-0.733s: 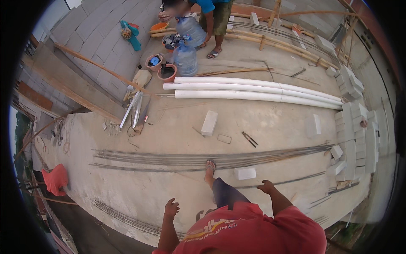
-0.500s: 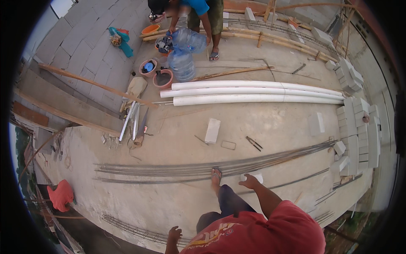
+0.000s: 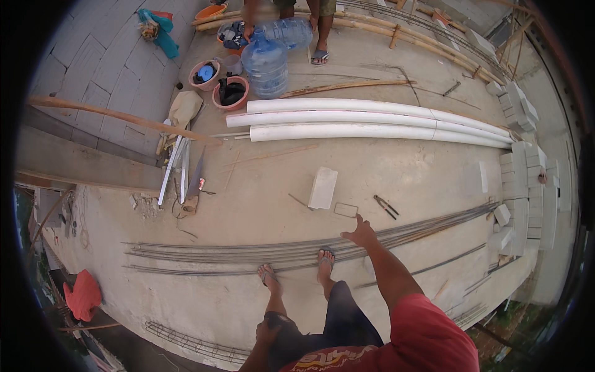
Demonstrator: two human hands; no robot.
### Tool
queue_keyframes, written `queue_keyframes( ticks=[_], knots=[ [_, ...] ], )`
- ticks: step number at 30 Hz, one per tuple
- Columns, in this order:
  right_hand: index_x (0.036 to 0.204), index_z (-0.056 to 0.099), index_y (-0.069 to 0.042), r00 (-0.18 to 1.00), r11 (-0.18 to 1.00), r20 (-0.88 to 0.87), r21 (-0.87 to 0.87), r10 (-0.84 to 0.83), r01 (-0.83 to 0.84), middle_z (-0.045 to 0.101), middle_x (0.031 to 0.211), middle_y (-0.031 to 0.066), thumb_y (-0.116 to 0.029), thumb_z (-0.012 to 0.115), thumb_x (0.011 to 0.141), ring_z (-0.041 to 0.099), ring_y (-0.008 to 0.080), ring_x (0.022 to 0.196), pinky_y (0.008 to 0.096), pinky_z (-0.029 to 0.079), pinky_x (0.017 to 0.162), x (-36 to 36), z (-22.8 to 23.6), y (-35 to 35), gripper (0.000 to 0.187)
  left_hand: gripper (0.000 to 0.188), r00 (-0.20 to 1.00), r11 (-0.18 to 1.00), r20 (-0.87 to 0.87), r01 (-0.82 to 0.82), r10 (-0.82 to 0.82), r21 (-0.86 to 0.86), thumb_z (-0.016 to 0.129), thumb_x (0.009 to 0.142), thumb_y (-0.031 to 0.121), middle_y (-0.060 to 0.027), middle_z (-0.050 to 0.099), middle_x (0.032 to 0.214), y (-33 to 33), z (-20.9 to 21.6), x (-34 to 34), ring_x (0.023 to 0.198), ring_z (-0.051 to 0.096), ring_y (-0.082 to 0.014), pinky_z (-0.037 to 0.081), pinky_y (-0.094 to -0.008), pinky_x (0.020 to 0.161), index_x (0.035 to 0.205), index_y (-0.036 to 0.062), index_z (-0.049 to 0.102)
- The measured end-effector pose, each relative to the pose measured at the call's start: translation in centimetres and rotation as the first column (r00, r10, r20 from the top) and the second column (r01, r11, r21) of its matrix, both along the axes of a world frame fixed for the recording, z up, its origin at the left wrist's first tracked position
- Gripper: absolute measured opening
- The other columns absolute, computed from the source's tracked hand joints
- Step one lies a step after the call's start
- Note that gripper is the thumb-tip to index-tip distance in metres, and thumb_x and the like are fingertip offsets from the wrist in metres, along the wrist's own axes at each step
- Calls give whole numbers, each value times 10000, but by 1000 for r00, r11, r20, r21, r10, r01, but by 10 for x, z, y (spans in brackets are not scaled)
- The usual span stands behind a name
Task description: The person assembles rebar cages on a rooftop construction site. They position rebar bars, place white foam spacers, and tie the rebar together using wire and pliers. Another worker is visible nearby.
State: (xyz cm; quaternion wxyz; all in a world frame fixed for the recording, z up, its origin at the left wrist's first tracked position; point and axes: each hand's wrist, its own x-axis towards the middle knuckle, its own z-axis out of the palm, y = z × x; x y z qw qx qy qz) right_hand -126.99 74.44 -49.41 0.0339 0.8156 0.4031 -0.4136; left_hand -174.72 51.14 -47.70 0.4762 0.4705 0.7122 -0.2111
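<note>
My right hand [image 3: 360,233] reaches over the bundle of steel rods [image 3: 297,251] with its fingers apart, holding nothing. Its fingertips appear close to a bent wire rectangle [image 3: 346,210] on the concrete. Right of that lies a pair of long-handled pincers [image 3: 386,207]; to its left is a pale block [image 3: 323,188]. Low beside my left knee is my left hand [image 3: 267,333]; its fingers are too unclear to read. Both my sandalled feet are at the rods.
Three white pipes [image 3: 378,119] lie across the floor beyond. Farther back, another person's hands [image 3: 249,32] handle large clear water jugs [image 3: 265,67] beside buckets [image 3: 230,93]. Stacked blocks [image 3: 515,192] line the right. A handsaw [image 3: 197,177] lies at left, and a rebar cage [image 3: 195,344] near the front edge.
My right hand has moved forward toward the wire rectangle, and my left hand has come to my knee. My left foot now shows at the rods. The view has shifted.
</note>
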Motion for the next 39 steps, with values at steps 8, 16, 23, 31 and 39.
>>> queue_keyframes(
  ticks=[8, 16, 23, 31, 39],
  knots=[
    [1455, 122, -48, 975, 981, 126, 87, -181, 171, 412, 1249, 328, -593, 750, 617, 535, 446, 1090, 487, 468, 896, -30, -160, 84, 1181, 671, 977, 990, -178, 100, -116, -95, 660, 736, 465, -199, 496, 1251, 54, -39, 0, 1192, 460, -362, 400, -481, 976, 1262, 75, 510],
    [1457, 31, -62, 907, 920, 161, 107, -390, 376, 346, 1286, 326, -646, 745, 561, 502, 453, 1106, 515, 449, 894, -65, -269, 159, 1286, 580, 993, 994, -89, 69, -77, -87, 685, 724, 338, -171, 512, 1239, 68, -51, -18, 1177, 476, -344, 404, -445, 980, 1212, 60, 546],
    [1460, 41, -106, 844, 925, 380, 142, -379, 352, 331, 1231, 284, -481, 727, 611, 437, 457, 1109, 525, 441, 861, -82, -312, 159, 1154, 561, 998, 995, -65, 7, -14, -99, 689, 721, 309, -172, 507, 1265, 79, -55, -21, 1192, 466, -347, 380, -431, 1007, 1199, 49, 555],
    [1456, 77, -84, 883, 953, 362, 157, -300, 260, 349, 1190, 263, -428, 733, 613, 457, 440, 1051, 518, 445, 841, -127, -316, 130, 1123, 549, 998, 997, -51, 36, -40, -70, 690, 718, 300, -175, 517, 1254, 82, -57, -26, 1189, 471, -340, 391, -430, 998, 1187, 42, 563],
    [1453, 121, -54, 942, 983, 304, 152, -143, 100, 351, 1173, 247, -367, 755, 625, 466, 411, 984, 506, 449, 801, -235, -299, 96, 1089, 541, 998, 991, -54, 5, -12, -135, 691, 721, 313, -158, 519, 1256, 98, -50, -20, 1187, 472, -338, 397, -437, 987, 1183, 56, 574]
  ],
)
